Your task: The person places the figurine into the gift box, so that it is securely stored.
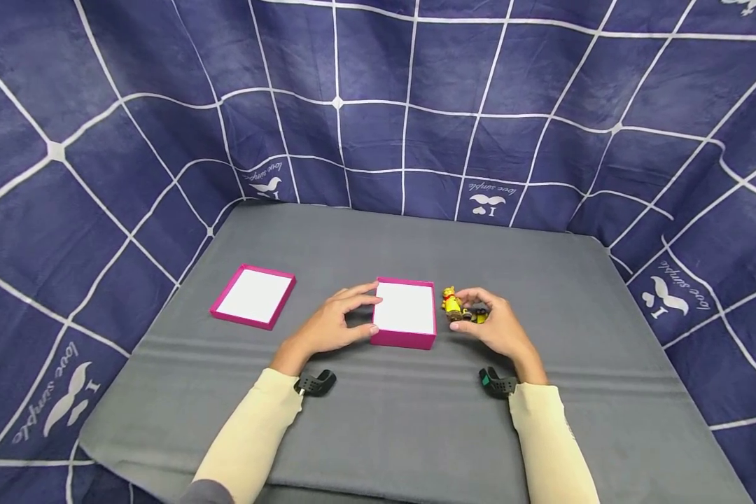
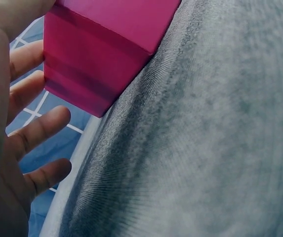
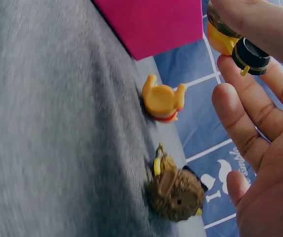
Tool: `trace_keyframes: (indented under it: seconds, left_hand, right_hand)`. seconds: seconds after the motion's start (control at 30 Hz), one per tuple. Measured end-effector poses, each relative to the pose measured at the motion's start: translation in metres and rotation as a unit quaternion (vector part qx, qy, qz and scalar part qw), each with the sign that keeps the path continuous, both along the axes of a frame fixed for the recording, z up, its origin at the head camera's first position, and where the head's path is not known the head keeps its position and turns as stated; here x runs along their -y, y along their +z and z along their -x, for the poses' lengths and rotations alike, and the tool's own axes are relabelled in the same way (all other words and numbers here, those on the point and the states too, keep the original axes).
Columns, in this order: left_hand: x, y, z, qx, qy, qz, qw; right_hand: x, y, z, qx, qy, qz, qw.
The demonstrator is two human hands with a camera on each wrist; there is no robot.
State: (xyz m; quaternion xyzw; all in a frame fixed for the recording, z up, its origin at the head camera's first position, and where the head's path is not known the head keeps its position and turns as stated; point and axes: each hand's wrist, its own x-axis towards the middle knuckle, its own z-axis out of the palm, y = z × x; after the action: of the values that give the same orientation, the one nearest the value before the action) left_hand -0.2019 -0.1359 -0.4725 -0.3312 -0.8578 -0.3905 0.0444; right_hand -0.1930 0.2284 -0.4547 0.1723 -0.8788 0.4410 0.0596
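Note:
A square pink box (image 1: pixel 405 313) with a white inside stands in the middle of the table. My left hand (image 1: pixel 340 320) touches its left side, fingers spread and mostly straight; the box's pink side (image 2: pixel 87 64) shows close up in the left wrist view. Just right of the box, my right hand (image 1: pixel 494 327) pinches a small yellow bear figurine (image 1: pixel 451 305) with a brown base. Its yellow body (image 3: pixel 222 42) and a black part (image 3: pixel 252 56) show between the fingers. Below that hand are an orange-yellow figurine (image 3: pixel 163 101) with a red band and one with a brown base (image 3: pixel 177 195).
A shallow pink lid (image 1: pixel 252 297) with a white inside lies to the left of the box. Grey cloth (image 1: pixel 378 420) covers the table. A dark blue curtain (image 1: pixel 378 133) with white lines hangs behind and at both sides.

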Motion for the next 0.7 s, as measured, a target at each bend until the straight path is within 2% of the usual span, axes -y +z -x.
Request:
trace_keyframes:
  seconds: [0.23, 0.37, 0.43, 0.6, 0.7]
  left_hand:
    - [-0.002, 0.001, 0.001, 0.003, -0.003, 0.000, 1.0000]
    - [-0.002, -0.001, 0.001, 0.006, -0.004, 0.006, 1.0000]
    - [-0.002, -0.002, 0.001, 0.009, -0.002, 0.008, 0.9999]
    - [0.000, 0.000, 0.001, 0.015, -0.001, 0.010, 0.9998]
    - [0.000, 0.002, 0.000, 0.018, 0.000, 0.013, 0.9998]
  right_hand:
    - [0.010, 0.004, 0.003, 0.005, 0.012, 0.019, 0.9997]
    - [0.019, 0.008, 0.004, -0.008, 0.010, 0.018, 0.9997]
    - [0.025, 0.015, 0.003, -0.012, 0.011, 0.016, 0.9997]
    - [0.042, 0.047, -0.008, -0.019, 0.024, 0.015, 0.9994]
    - [0.047, 0.054, -0.010, -0.025, 0.028, 0.021, 0.9991]
